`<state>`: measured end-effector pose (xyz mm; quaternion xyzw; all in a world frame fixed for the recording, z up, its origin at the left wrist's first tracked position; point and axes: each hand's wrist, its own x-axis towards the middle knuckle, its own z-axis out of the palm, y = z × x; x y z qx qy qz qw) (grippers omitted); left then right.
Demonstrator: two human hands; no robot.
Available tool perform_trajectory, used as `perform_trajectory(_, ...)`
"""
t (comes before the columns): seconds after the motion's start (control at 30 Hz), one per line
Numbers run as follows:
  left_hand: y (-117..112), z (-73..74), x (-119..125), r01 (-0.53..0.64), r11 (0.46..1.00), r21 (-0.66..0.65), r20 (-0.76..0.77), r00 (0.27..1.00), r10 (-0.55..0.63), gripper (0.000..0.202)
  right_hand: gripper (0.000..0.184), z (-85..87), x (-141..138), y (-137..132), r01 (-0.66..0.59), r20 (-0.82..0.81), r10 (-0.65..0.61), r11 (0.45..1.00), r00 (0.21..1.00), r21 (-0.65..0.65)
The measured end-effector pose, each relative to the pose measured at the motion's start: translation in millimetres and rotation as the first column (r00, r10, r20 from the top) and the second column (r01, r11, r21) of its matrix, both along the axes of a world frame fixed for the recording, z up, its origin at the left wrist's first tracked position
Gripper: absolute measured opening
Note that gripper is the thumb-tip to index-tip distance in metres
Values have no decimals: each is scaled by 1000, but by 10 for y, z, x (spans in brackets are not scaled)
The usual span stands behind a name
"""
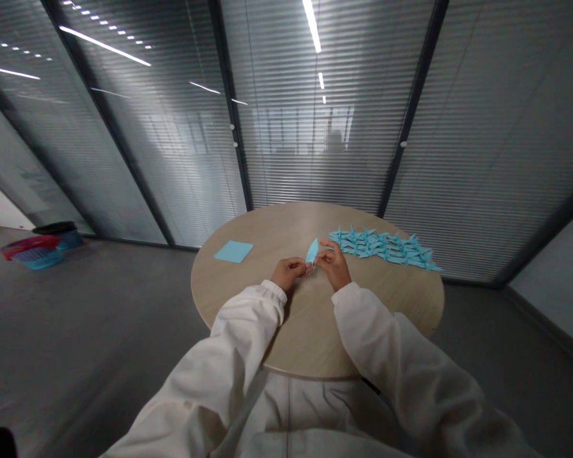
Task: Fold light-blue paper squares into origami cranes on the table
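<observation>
White cuffed sleeves (229, 340) nearest the camera, both forearms reaching forward over a round tabletop (310, 334) of pale wood grain. Left hand (288, 273) and right hand (333, 267) raised close together over the near half of the tabletop, only a narrow gap between them.

Fingers (297, 262) of the left hand curled and almost closed, pinching the lower part of a folded piece of light blue paper (312, 252). Fingers (323, 256) of the right hand also nearly closed, gripping the same piece from the other side; exact thumb placement too small to tell. Folded piece narrow, pointed at the top, slightly tilted, creased lengthwise, held between the hands just above the tabletop.

Farther left on the tabletop, well apart from the hands: one flat square sheet of light blue paper (233, 251), lying skewed. Farther right: many folded blue paper cranes (382, 248), packed side by side in a long band, its nearest end just beside the right hand.

Beyond the tabletop, a glass wall (315, 159) with slatted blinds and dark frames, reflecting ceiling lights. Off to the left, on a grey floor (100, 331), a red-and-blue plastic basket (31, 254) beside a black-rimmed round container (55, 228).
</observation>
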<state>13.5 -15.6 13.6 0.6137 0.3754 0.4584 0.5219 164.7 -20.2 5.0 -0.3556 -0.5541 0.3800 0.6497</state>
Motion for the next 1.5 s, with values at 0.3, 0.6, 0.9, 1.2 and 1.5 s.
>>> perform_trajectory(0.3, -6, -26, -5, -33, 994, 105, -88, 995, 42, 38, 51, 8, -12, -2, -129, -38, 125, 986, 991, -110)
perform_trajectory(0.6, -46, -47, 35, 29, 996, 83, -127, 992, -18, 41, 42, -13, 31, 32, 16, -7, -17, 989, 1000, -145)
perform_trajectory(0.9, -35, -67, 23, -11, 994, 107, -108, 994, 22, 41, 32, -37, -6, 22, -138, 4, 141, 977, 990, -164)
perform_trajectory(1.2, -38, -67, 24, 42, 995, 86, -142, 989, -29, 41, 29, 23, 38, -46, 40, 220, -15, 993, 975, -111)
perform_trajectory(1.5, 24, -100, -10, -3, 989, 150, -136, 990, 24, 38, 25, 28, 29, -13, 4, 139, 6, 997, 990, -71)
